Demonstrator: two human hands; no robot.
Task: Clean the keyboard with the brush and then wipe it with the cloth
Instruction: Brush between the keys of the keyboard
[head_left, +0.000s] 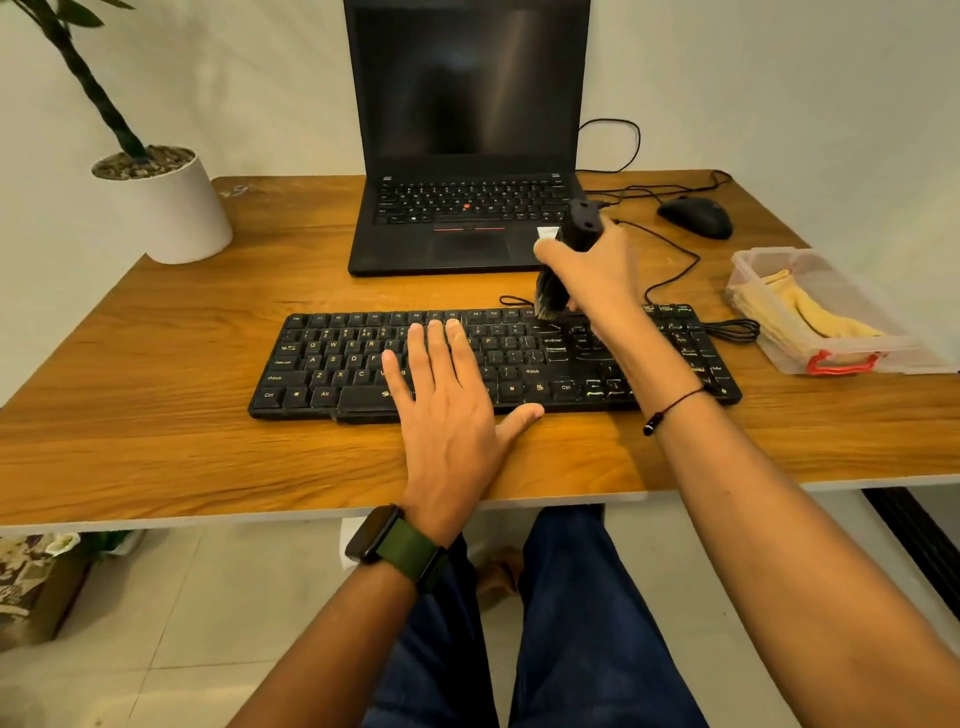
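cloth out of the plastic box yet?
No, the yellow cloth lies inside the clear box at the table's right edge, touched by neither hand.

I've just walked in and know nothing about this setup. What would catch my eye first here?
Two bare hands over a black keyboard at the middle of the wooden desk: the left hand lies flat on the keys, while the right hand grips a dark brush, bristles at the top row. At the right edge, a clear box holds a yellow cloth.

I sit at a wooden desk (171, 332) pushed against a plain pale wall (779, 78), warm light glancing off its grain, pale floor tiles (208, 597) beneath me, and a white plant pot (171, 213) far left.
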